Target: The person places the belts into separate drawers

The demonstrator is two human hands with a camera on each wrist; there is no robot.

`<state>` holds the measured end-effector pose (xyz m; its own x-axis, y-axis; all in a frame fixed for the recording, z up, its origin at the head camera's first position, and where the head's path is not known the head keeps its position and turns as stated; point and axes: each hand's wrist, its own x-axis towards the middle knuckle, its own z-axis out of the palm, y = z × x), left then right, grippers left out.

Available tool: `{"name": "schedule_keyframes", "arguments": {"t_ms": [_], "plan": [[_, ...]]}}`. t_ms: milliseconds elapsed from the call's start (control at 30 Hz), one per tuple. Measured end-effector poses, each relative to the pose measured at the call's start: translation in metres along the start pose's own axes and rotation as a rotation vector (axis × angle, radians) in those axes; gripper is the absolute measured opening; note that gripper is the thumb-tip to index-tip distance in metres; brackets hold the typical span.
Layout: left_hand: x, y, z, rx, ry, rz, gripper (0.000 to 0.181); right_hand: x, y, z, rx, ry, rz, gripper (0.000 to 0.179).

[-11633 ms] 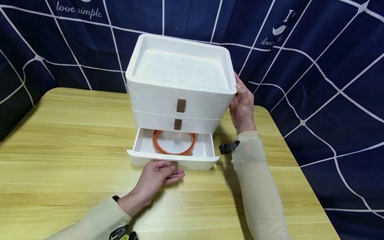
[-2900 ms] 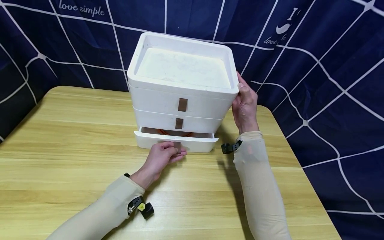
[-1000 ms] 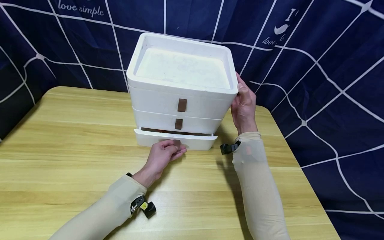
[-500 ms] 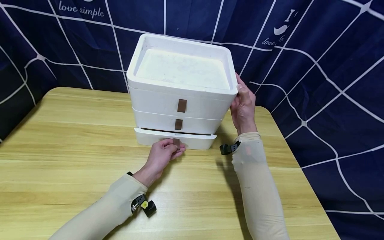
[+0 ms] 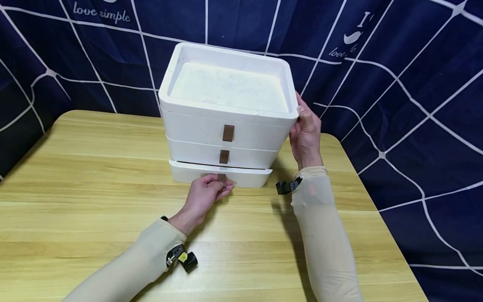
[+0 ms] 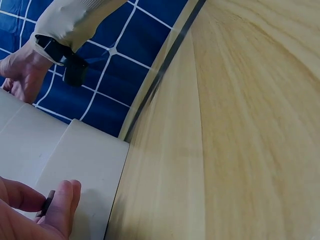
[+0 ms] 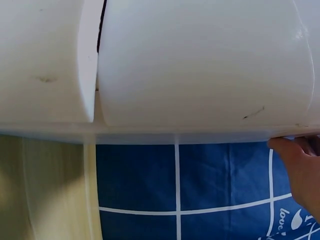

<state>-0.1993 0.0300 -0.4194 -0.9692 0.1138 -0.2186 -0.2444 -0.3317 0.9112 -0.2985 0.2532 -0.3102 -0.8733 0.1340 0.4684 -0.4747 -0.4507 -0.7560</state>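
A white drawer unit [image 5: 196, 126] with three stacked drawers and a tray-like top stands on the table. Its bottom drawer [image 5: 250, 179] sits slightly forward of the drawers above, with a thin dark gap along its upper edge. My left hand [image 5: 200, 197] pinches the brown pull tab [image 6: 47, 202] of that drawer between thumb and fingers. At the unit's upper right corner, my right hand [image 5: 307, 136] grips the side, thumb at the rim, fingers running back along the wall. In the right wrist view, the bottom drawer's front [image 7: 45, 65] stands a narrow slit off the body. The drawer's contents are hidden.
The unit rests on a light wood table [image 5: 94, 188] with a rounded back edge. Behind it and on the right hangs a dark blue curtain [image 5: 241, 21] with white lines. Two more brown tabs mark the upper drawers, including the top tab [image 5: 228, 133].
The bottom drawer has slid back from far out to nearly in, hiding the coiled orange belt inside. My left hand moved back with the tab; the right hand kept its place on the unit.
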Motion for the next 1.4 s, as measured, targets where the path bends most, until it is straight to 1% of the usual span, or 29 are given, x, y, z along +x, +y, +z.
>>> {"name": "schedule_keyframes", "arguments": {"t_ms": [167,433,867,1067,1400], "plan": [[0.001,0.000,0.000,0.006,-0.002,-0.005,0.024,0.000,0.000,0.000,0.009,0.004,0.005,0.055],[0.003,0.001,-0.001,0.026,-0.005,0.016,0.024,0.000,0.000,0.002,0.012,0.014,0.020,0.055],[0.006,0.002,-0.001,0.009,-0.003,0.004,0.026,0.000,-0.001,0.002,0.023,0.015,0.021,0.055],[0.008,0.002,0.000,0.000,-0.001,0.007,0.026,0.000,0.000,0.001,0.012,0.010,0.006,0.055],[0.011,0.001,0.001,-0.005,0.006,0.021,0.025,0.000,0.000,0.002,0.020,0.023,0.024,0.054]]}}
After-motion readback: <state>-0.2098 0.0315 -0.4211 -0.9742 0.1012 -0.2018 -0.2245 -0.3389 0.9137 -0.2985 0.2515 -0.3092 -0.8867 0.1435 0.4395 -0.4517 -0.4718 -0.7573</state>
